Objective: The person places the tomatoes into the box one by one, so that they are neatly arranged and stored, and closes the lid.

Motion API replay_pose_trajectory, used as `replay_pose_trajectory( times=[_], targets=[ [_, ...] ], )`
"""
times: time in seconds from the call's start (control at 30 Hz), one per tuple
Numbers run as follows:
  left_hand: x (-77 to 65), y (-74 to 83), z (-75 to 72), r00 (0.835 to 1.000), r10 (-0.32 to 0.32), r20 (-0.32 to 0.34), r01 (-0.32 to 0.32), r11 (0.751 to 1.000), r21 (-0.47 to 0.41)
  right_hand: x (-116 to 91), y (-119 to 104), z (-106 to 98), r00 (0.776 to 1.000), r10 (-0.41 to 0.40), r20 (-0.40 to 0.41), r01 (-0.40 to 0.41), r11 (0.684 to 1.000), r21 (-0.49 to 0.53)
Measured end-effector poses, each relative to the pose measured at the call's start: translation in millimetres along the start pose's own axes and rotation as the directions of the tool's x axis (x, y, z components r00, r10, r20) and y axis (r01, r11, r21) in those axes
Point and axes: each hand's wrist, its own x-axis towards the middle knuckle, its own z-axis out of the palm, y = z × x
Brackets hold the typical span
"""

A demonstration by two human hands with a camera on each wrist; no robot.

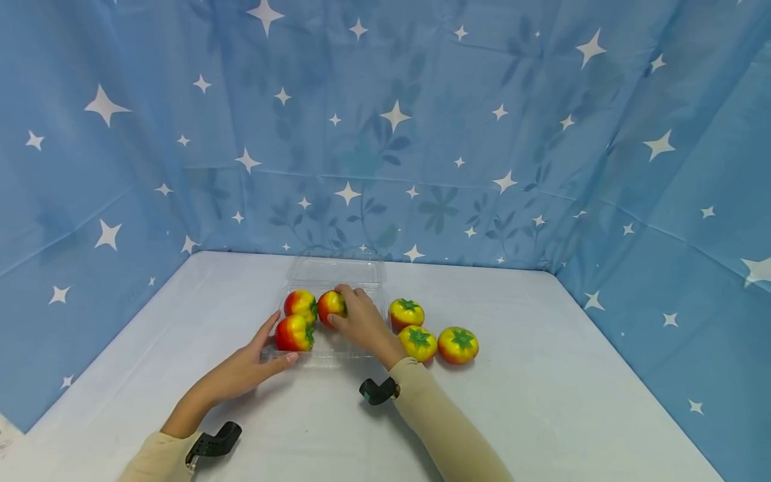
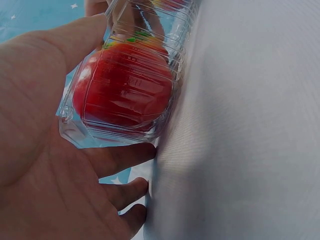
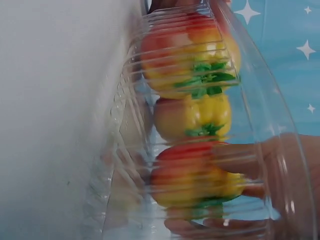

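A clear plastic clamshell box point(image 1: 331, 345) lies with its lid laid back on a white table. Two red-and-yellow tomatoes with green tops, a rear one point(image 1: 299, 306) and a front one point(image 1: 294, 333), sit along its left side. My right hand point(image 1: 364, 325) reaches into the box and grips a third tomato point(image 1: 332, 306), its fingers and thumb around the sides. In the right wrist view this gripped tomato point(image 3: 192, 177) shows through the ribbed wall. My left hand point(image 1: 241, 368) spreads around the front left corner, thumb by the front wall, fingers fairly straight, as the left wrist view also shows.
Right of the box are three more tomatoes: a rear one point(image 1: 406, 313), a front one point(image 1: 418, 344) and one farther right point(image 1: 458, 345). The open lid point(image 1: 334, 270) lies toward the back. A blue starry curtain point(image 1: 385, 134) encloses the table's back and sides.
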Motion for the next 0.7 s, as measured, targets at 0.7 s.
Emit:
replay_pose_trajectory(
  times=[0.7],
  targets=[
    [1.4, -2.2, 0.6, 1.000, -0.002, -0.001, 0.002, 1.000, 0.008, 1.9, 3.9, 2.9, 0.999, -0.006, 0.043, 0.007, 1.000, -0.009]
  ],
)
